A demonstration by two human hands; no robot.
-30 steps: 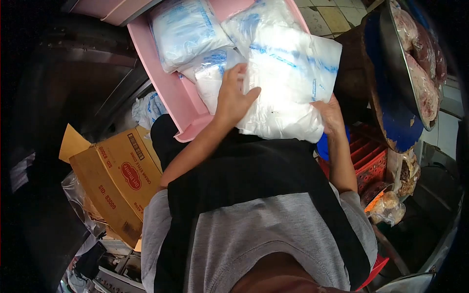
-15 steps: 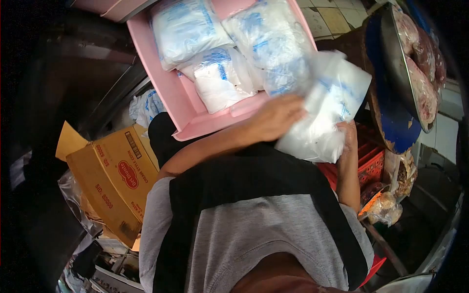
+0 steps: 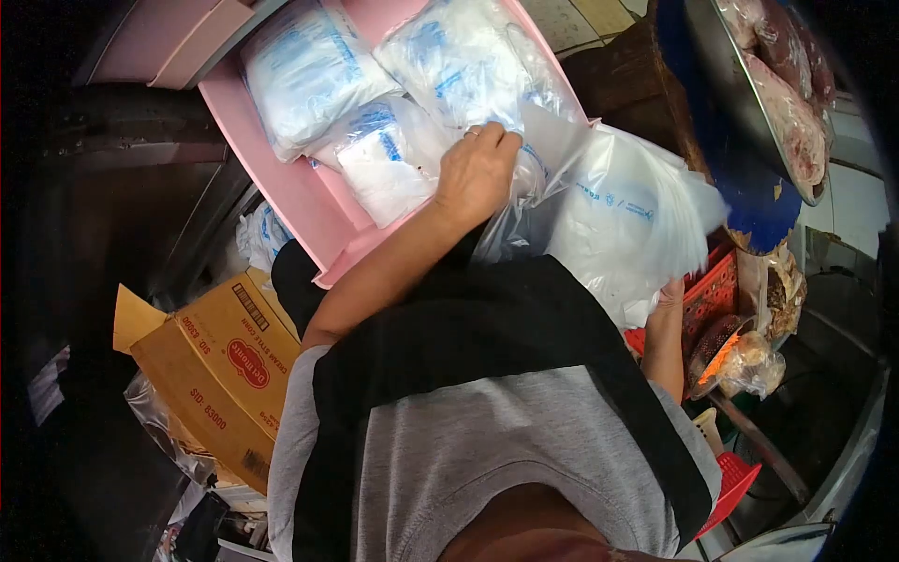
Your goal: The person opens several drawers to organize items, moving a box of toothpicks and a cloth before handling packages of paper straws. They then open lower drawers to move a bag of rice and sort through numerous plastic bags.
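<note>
A stack of clear plastic bags (image 3: 609,201) with blue print fans out in front of my lap. My right hand (image 3: 669,294) grips the lower right edge of this stack, its fingers partly hidden beneath the plastic. My left hand (image 3: 479,171), with a ring on one finger, is closed on the edge of a thin clear plastic bag (image 3: 551,145), stretched between it and the stack. Below the left hand is the rim of a pink drawer (image 3: 257,187). Inside lie several packs of plastic bags (image 3: 304,80), white with blue lettering, one of them torn open.
A brown carton (image 3: 211,361) with an open flap stands at my left. Toward the upper right, a metal tray (image 3: 763,103) holds wrapped meat above a worn blue surface (image 3: 688,66). A red crate (image 3: 707,295) and small bagged goods (image 3: 754,365) are beside my right arm.
My left hand has moved left and up, drawing plastic away from the stack. The stack has spread and shifted slightly right with my right hand. The whole view has shifted a little.
</note>
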